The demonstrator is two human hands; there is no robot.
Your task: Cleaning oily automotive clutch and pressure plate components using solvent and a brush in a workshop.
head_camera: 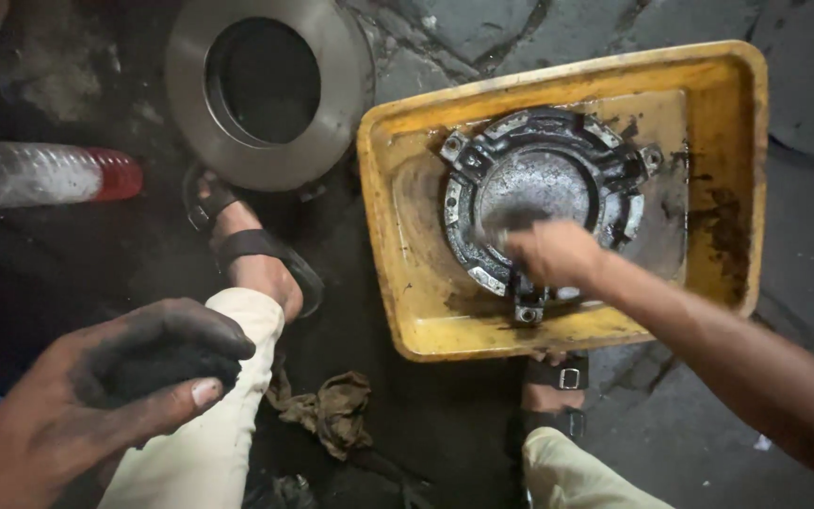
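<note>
A dirty round metal clutch-type cover [539,184] lies in a yellow plastic tray [708,85] on the ground. My right hand [550,253] reaches over the cover's near rim, blurred, fingers bunched as if rubbing something onto it; what it holds I cannot tell. My left hand [115,396], blackened, is raised at the lower left, cupped around a small heap of dark powder [167,363].
A large steel ring disc [266,90] lies at the top left. A clear plastic bottle with a red cap [40,174] lies on its side at the left. A crumpled rag [332,410] sits between my sandalled feet [256,254]. The ground is dark, oily stone.
</note>
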